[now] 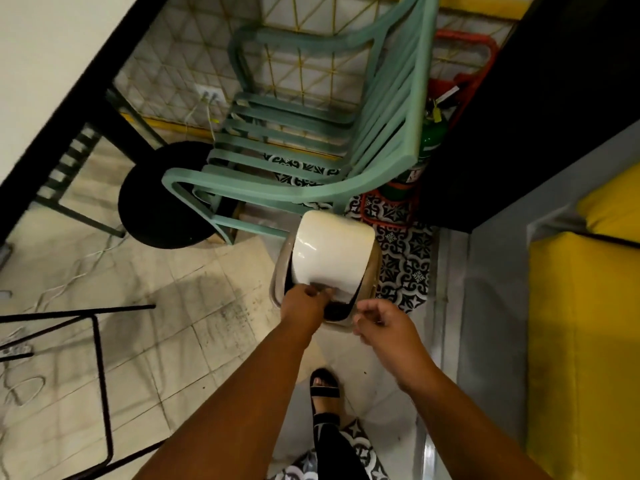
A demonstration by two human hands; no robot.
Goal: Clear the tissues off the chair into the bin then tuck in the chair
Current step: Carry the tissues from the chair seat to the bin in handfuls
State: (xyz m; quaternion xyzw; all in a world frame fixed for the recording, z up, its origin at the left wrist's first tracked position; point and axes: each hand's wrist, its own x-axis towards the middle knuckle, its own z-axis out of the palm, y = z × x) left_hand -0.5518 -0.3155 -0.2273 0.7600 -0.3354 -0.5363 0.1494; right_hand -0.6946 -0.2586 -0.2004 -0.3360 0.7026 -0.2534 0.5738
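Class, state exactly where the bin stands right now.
In the head view the bin stands on the floor at centre, just in front of the green chair, with the left hand at its lid.

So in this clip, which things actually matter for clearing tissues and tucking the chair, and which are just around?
Part of the job: chair, bin, bin lid, left hand, right hand.

Just around: black stool, fire extinguisher, yellow seat.

No wording is legible from here; the label on the green fire extinguisher (427, 147) is too blurred to read.
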